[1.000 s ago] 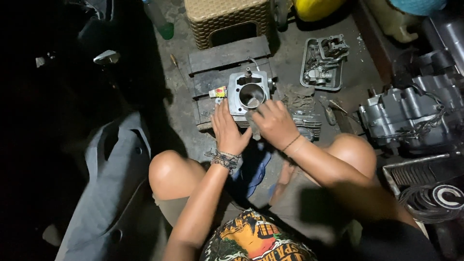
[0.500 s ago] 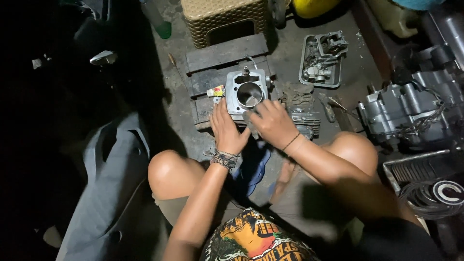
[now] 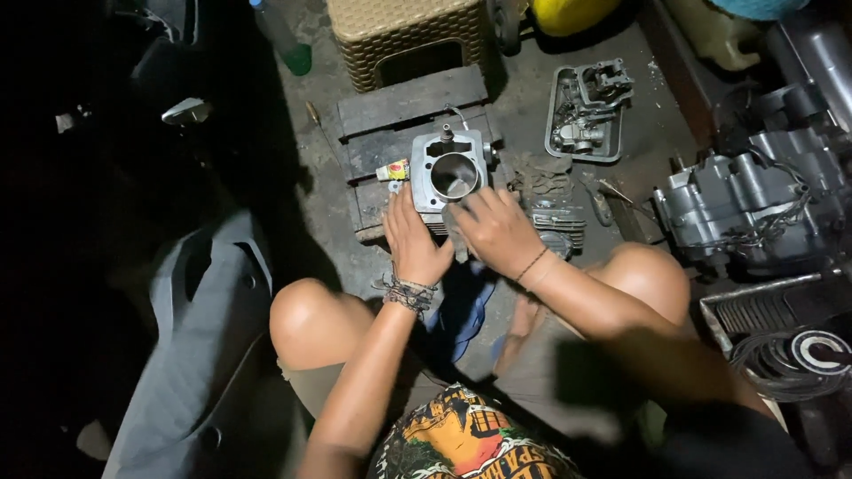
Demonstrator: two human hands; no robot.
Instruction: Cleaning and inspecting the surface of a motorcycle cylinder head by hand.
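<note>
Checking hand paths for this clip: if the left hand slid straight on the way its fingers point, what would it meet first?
The left hand already rests at the near edge of the grey engine cylinder block; going on, it would probably pass over its round bore, though depth is unclear.

Place: a motorcycle repair workshop.
Signs: grey metal engine block (image 3: pixel 754 204), bare metal cylinder (image 3: pixel 451 173), oily concrete floor (image 3: pixel 639 133).

A dirty concrete floor (image 3: pixel 328 204) is lying under dim light, a woven plastic stool (image 3: pixel 404 35) standing just beyond, darkness spreading leftward.
</note>
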